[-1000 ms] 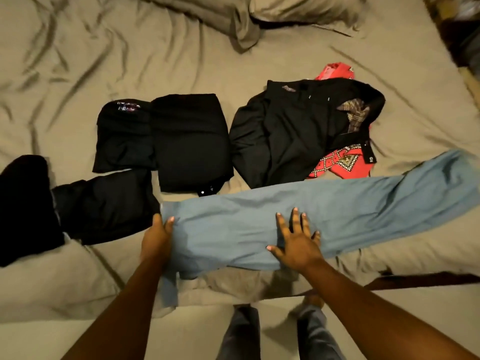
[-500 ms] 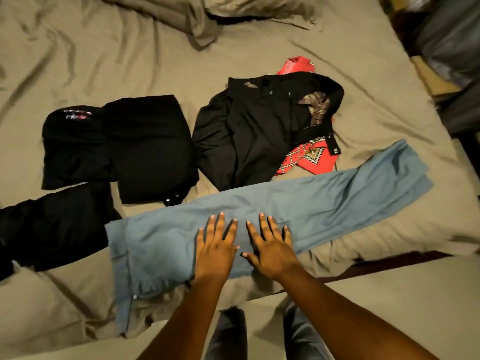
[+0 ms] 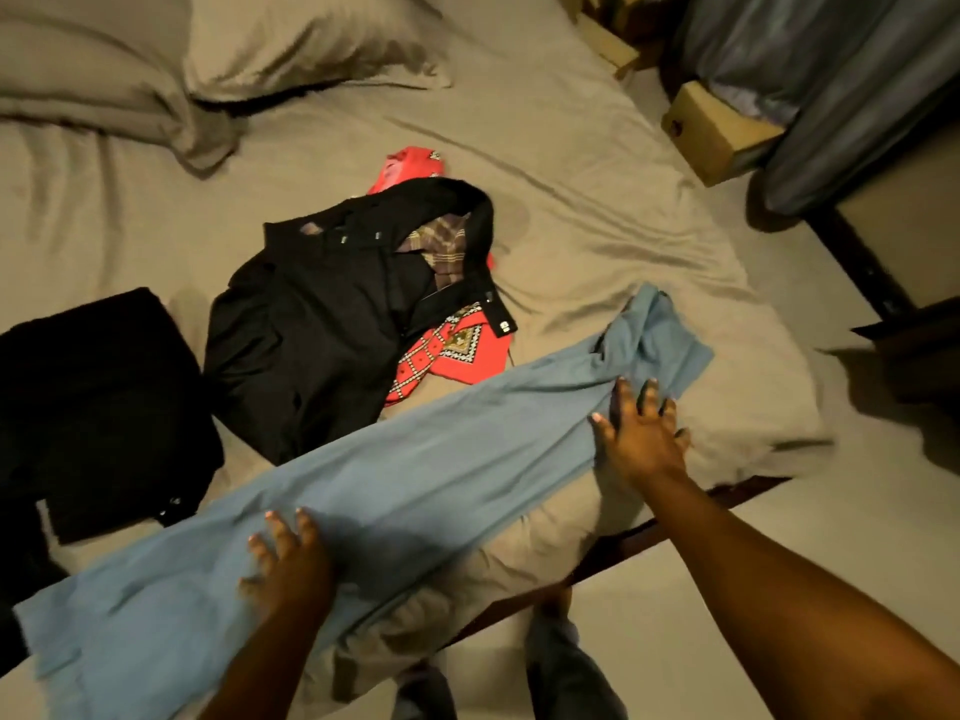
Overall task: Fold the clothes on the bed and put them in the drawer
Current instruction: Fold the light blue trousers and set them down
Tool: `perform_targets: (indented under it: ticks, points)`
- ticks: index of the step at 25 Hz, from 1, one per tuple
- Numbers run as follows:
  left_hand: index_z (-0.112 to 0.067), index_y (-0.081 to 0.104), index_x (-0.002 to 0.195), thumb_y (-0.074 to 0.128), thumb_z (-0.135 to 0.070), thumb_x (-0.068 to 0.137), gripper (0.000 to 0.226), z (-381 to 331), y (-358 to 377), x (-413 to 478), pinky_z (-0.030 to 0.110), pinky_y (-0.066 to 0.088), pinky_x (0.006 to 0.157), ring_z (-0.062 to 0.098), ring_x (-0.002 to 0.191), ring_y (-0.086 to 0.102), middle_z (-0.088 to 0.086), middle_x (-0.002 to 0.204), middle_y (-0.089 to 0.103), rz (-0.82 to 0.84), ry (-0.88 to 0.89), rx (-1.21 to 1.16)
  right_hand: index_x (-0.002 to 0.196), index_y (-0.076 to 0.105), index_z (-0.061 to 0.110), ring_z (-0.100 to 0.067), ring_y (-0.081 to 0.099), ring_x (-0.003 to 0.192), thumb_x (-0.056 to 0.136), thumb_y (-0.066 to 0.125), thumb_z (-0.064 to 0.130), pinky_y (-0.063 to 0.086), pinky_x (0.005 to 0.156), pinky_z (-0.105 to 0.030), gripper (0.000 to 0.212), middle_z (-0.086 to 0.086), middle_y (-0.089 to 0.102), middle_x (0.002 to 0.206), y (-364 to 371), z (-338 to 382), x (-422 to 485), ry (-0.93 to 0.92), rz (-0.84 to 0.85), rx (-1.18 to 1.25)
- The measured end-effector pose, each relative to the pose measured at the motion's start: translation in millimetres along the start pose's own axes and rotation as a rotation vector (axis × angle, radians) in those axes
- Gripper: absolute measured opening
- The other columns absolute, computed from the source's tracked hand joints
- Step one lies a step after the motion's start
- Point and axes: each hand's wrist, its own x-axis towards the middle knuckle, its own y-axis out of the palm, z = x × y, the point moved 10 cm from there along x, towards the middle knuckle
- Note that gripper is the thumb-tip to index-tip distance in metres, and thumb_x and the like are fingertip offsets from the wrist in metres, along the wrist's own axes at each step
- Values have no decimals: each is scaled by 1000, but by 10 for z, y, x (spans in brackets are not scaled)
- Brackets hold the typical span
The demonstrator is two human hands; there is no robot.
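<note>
Blue trousers (image 3: 415, 475), one pair; two hands (image 3: 285, 569) (image 3: 644, 439)

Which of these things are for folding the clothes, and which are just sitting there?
For the job: long light-blue trousers under the left hand and right hand; crumpled black jacket with checked lining; red patterned cloth; folded black garment.
Just lying about: tan pillow; brown cardboard box; grey hanging fabric.

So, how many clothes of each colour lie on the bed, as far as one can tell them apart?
Light blue: 1, the trousers
Black: 2, the loose garment and the folded stack at the left, whose pieces I cannot separate
Red patterned: 1, the red cloth, partly under the loose garment
Total: 4
</note>
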Motion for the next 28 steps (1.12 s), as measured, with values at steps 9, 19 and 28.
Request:
perform_targets:
  ticks: [9, 19, 28]
  points:
    - [-24, 38, 150, 77, -37, 80, 82, -2812, -21, -762, 55, 37, 110, 40, 150, 21, 13, 165, 17, -82, 737, 91, 125, 56, 7, -45, 59, 114, 92, 71, 39, 50, 90, -47, 49, -22, 58, 127, -494, -646, 662, 536, -159, 852]
    - [-29, 59, 131, 95, -30, 52, 87, -2731, 140, -776, 64, 55, 77, 45, 136, 45, 14, 155, 40, -144, 677, 238, 125, 61, 9, -39, 65, 110, 81, 81, 44, 55, 96, -44, 60, -15, 67, 125, -266, -1192, 654, 697, -209, 1196]
    - [-25, 61, 104, 62, -45, 81, 30, -2957, -42, -923, 71, 41, 99, 38, 146, 32, 5, 157, 36, -309, 817, 154, 128, 65, 16, -24, 70, 105, 88, 76, 37, 58, 91, -44, 47, -5, 72, 122, -395, -1023, 754, 474, -216, 1712]
